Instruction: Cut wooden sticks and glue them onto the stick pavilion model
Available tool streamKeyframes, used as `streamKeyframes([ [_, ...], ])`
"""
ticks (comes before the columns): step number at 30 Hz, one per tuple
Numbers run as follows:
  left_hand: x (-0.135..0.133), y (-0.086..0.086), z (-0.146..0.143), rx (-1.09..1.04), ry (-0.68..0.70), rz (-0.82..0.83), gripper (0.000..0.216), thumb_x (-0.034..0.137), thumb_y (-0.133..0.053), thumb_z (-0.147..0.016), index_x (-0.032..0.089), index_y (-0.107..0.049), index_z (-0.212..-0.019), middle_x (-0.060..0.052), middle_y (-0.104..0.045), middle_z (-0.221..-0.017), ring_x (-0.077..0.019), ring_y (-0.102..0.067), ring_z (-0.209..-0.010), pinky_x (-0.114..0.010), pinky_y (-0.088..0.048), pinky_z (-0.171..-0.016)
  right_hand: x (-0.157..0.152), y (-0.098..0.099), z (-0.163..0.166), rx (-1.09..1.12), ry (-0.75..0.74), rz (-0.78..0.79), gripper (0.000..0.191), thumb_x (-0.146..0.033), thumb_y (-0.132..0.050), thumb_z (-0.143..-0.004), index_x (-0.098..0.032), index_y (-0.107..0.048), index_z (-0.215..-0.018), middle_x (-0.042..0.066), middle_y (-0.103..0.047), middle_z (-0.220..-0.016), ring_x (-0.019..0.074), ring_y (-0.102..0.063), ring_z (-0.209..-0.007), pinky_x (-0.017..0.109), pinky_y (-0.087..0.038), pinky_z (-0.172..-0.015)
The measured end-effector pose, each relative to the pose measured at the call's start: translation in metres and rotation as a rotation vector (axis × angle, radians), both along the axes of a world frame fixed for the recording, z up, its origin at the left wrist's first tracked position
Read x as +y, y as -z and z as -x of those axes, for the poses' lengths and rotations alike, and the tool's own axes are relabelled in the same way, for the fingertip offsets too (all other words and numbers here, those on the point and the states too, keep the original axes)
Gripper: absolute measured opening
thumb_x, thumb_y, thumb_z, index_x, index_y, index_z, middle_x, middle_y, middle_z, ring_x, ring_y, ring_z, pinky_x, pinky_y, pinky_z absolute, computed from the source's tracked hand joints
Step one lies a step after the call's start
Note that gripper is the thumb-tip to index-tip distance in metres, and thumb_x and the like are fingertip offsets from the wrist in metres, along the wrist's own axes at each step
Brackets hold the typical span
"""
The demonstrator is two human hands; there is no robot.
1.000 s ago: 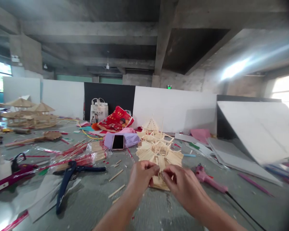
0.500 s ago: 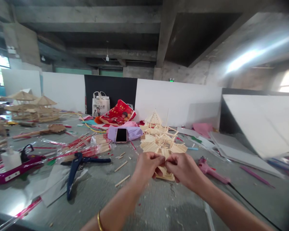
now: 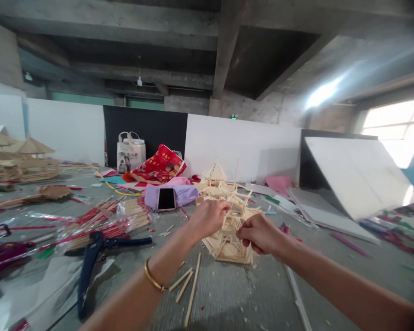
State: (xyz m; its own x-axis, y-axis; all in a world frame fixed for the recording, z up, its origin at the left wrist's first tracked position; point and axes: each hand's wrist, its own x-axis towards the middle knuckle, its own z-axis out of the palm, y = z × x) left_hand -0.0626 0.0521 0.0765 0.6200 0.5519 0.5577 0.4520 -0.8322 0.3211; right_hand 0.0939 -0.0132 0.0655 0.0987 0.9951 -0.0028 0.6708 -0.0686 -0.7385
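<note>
A small building model of pale wooden sticks stands on the table in front of me, with tiered roofs and a square base. My left hand reaches over its left side, fingers curled together near the upper tiers. At the model's front right is my right hand, thumb and fingers pinched together. Whatever either pinch holds is hidden or too small to make out. Several loose sticks lie beneath my left forearm. Behind my right hand, only a bit of the pink glue gun shows.
Blue-handled cutters and bundled red-tipped sticks lie at left. A phone leans on purple cloth. Behind stand a red bag and a tote bag. White boards lean at right. Other stick models stand far left.
My hands were close together over the model's front. The left one has since moved up and away toward the upper tiers, uncovering more of the base. The view has turned slightly right.
</note>
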Motion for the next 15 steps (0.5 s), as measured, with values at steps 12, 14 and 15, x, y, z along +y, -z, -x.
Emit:
streamKeyframes([
  [12,0.011,0.011,-0.007,0.05,0.017,-0.039,0.026,0.015,-0.037,-0.076,0.018,-0.06,-0.088,-0.005,-0.067,-0.08,-0.0167,-0.059,-0.075,-0.024,-0.038,-0.066,0.006,-0.009,0.005,0.036,0.055,0.091,0.016,-0.021,-0.051,-0.057,-0.017,-0.048,-0.042,-0.004,-0.043,-0.033,0.0064,-0.036,-0.025,0.017,-0.021,-0.023],
  [14,0.012,0.013,-0.007,0.048,0.02,-0.031,0.027,0.016,-0.037,-0.077,0.018,-0.06,-0.089,-0.005,-0.067,-0.082,-0.0166,-0.059,-0.077,-0.024,-0.039,-0.067,0.007,-0.01,0.005,0.036,0.05,0.096,0.015,-0.021,-0.051,-0.057,-0.017,-0.048,-0.042,-0.004,-0.044,-0.034,0.0063,-0.036,-0.026,0.017,-0.021,-0.023],
  [15,0.012,0.013,-0.007,0.045,0.023,-0.024,0.027,0.016,-0.037,-0.077,0.019,-0.06,-0.091,-0.005,-0.067,-0.083,-0.0164,-0.059,-0.078,-0.024,-0.039,-0.068,0.008,-0.009,0.005,0.033,0.048,0.095,0.015,-0.021,-0.05,-0.056,-0.017,-0.048,-0.041,-0.004,-0.044,-0.034,0.0064,-0.036,-0.026,0.017,-0.022,-0.023],
])
